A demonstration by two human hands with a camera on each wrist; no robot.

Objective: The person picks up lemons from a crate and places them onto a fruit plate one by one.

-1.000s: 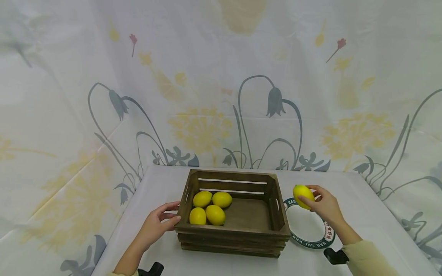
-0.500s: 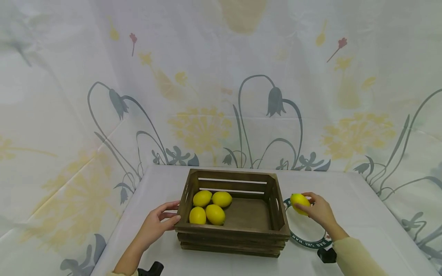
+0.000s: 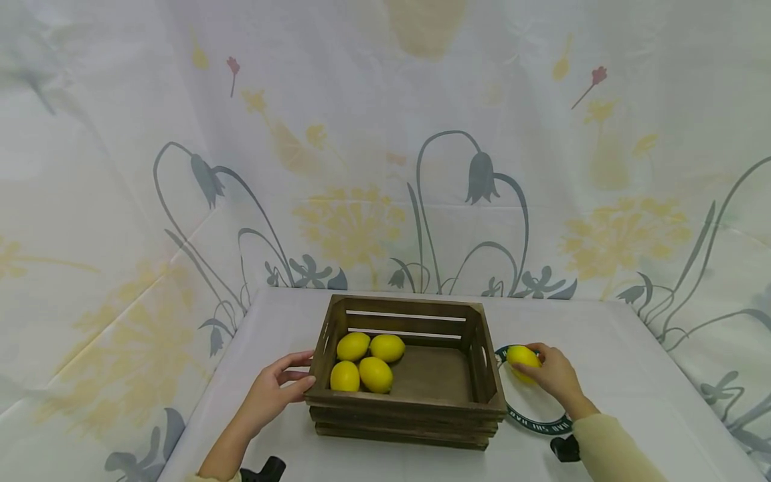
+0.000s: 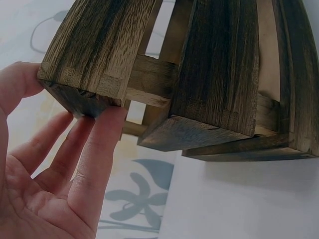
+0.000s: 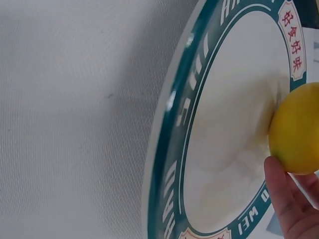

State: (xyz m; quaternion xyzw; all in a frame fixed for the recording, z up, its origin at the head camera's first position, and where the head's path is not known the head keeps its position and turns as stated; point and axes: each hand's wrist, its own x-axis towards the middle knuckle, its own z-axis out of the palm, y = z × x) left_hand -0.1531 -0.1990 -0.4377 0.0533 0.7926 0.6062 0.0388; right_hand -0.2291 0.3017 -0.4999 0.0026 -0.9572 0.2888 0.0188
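Holding a lemon [image 3: 523,357] in the right hand [image 3: 551,376], fingers curled round it from the person's side, over the far inner part of the plate [image 3: 530,422]. Wrist view shows the lemon [image 5: 297,130] at or just touching the plate's white centre [image 5: 234,134], one fingertip [image 5: 279,191] under its near side. Cannot tell for sure whether it bears on the plate or sits a hair above it.

Key relation: the lemon lies ahead of the palm and toward the crate, so the hand is on its near right side. Long axis runs roughly left-right in the head view, close to level. Fruit is on the crate-side edge of the plate, just beside the crate's right wall [image 3: 485,361], not touching it as far as I can see.

Left hand [image 3: 274,391] is on the crate's [image 3: 409,402] near left corner: thumb on one side of the corner [image 4: 82,64], fingers [image 4: 97,154] straight along the underside and outer face, bracing it, not wrapped. It is well apart from the held lemon, so the right hand is plainly the nearer one.

Inside the crate, four lemons [image 3: 364,361] are bunched in the left half, touching each other; the right half of the floor is bare wood.

Plate has a green lettered rim [image 5: 169,164] and lies flat on the white cloth [image 5: 75,99], right of the crate.
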